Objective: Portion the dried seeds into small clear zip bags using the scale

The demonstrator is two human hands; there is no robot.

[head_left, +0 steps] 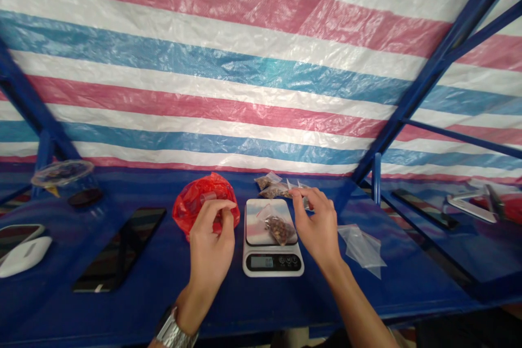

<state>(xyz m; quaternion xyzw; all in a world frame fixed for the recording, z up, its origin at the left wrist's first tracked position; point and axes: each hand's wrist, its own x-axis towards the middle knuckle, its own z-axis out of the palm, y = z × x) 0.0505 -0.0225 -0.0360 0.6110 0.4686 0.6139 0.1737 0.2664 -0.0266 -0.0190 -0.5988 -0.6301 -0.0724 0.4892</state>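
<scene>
A pink, white and blue striped tarpaulin (228, 76) hangs behind a blue steel frame (432, 81), with a blue work bench (261, 304) running below it. Clock centred on the digital kitchen scale (273, 263): a red plastic bag (196, 204) lies at 9 o'clock, small filled plastic bags (267, 187) at 12, and loose clear plastic bags (361, 247) at 3 to 4. A black phone (118, 247) lies farther out at 9. My right hand (316, 223) is at 2 o'clock, just beside the scale platform; its thumb and fingertips (299, 193) are closed on a small bag of brown granules (289, 192). My left hand (212, 239) is at 9 o'clock, against the red plastic bag; its fingers (218, 205) are nearly closed, pinching a small clear plastic piece (207, 198). A second bag of brown granules (279, 229) rests on the platform, touched by neither hand, just left of my right fingers.
</scene>
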